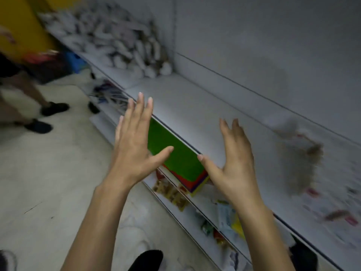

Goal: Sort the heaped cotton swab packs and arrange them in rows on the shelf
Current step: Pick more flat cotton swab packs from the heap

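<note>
Shop aisle, white shelf (195,106) ahead of both hands: left hand (134,141) and right hand (232,159) hover over its front edge, fingers spread, holding nothing. Heaped cotton swab packs (125,42) lie well beyond the left hand; blurred items (300,153) lie right of the right hand. Best to take matching packs only and start the row at the back wall.

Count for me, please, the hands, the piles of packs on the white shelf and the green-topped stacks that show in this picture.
Hands: 2, left hand and right hand, both open and empty.
Piles of packs: 2, a far heap and a blurred near pile; single packs cannot be counted.
Green-topped stack: 1.
Total: 5.
</note>
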The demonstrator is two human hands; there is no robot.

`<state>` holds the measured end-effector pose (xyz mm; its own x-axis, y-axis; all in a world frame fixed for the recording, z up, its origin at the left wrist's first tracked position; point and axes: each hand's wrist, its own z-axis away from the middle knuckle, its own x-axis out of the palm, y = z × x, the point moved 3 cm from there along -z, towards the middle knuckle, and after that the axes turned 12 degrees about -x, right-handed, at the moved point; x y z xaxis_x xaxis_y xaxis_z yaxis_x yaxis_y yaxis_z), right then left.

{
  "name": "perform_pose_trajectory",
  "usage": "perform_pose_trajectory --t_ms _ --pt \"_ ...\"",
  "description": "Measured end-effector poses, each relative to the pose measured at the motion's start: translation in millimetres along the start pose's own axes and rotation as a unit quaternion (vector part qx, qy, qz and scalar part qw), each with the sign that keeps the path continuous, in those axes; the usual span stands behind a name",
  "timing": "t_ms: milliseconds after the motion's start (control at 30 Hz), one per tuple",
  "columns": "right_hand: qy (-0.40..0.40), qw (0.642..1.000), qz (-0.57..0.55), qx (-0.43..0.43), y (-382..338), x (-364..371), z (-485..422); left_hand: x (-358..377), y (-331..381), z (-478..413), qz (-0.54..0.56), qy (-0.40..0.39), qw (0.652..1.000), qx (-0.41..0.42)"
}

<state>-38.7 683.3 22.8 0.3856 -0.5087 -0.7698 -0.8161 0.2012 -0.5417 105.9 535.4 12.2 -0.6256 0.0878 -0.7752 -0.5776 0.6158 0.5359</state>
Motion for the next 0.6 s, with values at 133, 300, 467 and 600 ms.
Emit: perform_pose_trajectory --t_ms 133,300,467,600 --pt "-0.028 0.998 -0.002 -0.063 -49 35 -47 -53 -54 -8 -0.030 0.054 0.996 -0.060" --pt "-0.030 0.993 0.002 -0.115 -119 91 -112 -108 -130 -42 -0.038 0.092 0.990 -0.102" --pt "-0.019 0.987 0.011 -0.159 -200 158 -190 -151 -196 -89 -0.040 0.107 0.991 -0.064" --pt "0.017 0.986 0.014 -0.166 -247 206 -234 -178 -259 -124 -0.070 0.084 0.992 -0.055"
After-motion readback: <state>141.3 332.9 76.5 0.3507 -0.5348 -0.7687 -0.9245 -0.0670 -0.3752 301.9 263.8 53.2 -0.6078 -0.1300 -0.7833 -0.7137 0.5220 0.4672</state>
